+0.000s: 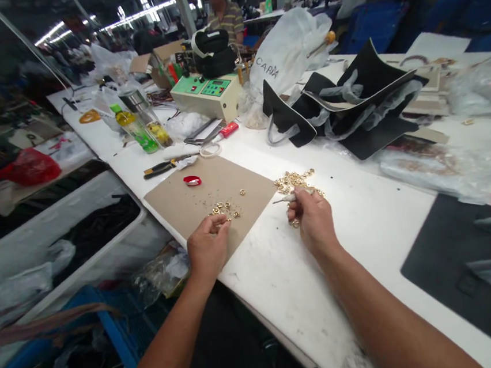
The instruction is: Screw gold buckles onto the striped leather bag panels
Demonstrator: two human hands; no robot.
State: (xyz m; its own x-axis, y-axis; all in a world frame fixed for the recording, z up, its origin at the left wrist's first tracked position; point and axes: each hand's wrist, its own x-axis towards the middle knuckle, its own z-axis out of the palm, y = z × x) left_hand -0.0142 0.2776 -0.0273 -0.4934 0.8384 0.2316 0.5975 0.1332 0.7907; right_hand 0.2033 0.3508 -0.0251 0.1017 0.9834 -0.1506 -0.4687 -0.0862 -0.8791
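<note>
On the brown board [245,181], my left hand [210,242] has its thumb and forefinger pinched at the edge of a few gold rings [216,209]; what lies between the fingertips is too small to make out. Small dark bits are scattered around those rings. My right hand [313,215] grips a thin light-coloured screwdriver [285,198], its tip pointing left over the board's right corner. A gold piece [295,224] shows just below the curled fingers of that hand. Behind it lies a pile of gold hardware [291,181] on the white table [361,213]. A red oval object [192,180] rests on the board.
Pliers [159,168], a green-capped bottle [136,129] and a green-topped machine [208,95] stand beyond the board. Black bag panels [351,104] with plastic wrapping are at back right; a black sheet [467,278] lies at right. A white bin [125,242] borders the left edge. A person [227,18] is in the background.
</note>
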